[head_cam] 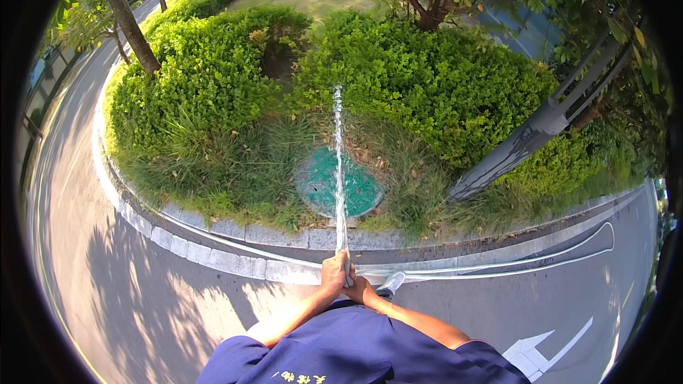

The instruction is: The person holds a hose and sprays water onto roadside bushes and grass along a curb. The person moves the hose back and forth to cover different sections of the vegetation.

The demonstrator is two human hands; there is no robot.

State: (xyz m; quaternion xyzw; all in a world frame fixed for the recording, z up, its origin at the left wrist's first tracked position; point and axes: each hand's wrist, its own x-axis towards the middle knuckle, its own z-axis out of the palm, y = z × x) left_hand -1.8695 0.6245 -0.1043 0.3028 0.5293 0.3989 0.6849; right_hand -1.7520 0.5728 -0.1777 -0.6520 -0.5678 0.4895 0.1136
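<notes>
Both my hands grip a water hose (349, 272) in front of my waist. My left hand (334, 272) is closed around the hose near its outlet, and my right hand (361, 289) holds it just behind and lower. A white jet of water (338, 170) shoots straight ahead from the hose. It passes over a round green manhole cover (315, 181) and reaches the clipped hedge (363, 69). Whether a nozzle is fitted is hidden by my fingers.
The pale hose line (480, 268) lies along the curb, looping at the right. A stone curb (277, 236) edges the grassy bed. A dark grey lamp post (496, 162) leans into view at right, a tree trunk (125, 16) at left. Asphalt road (160, 277) surrounds the bed.
</notes>
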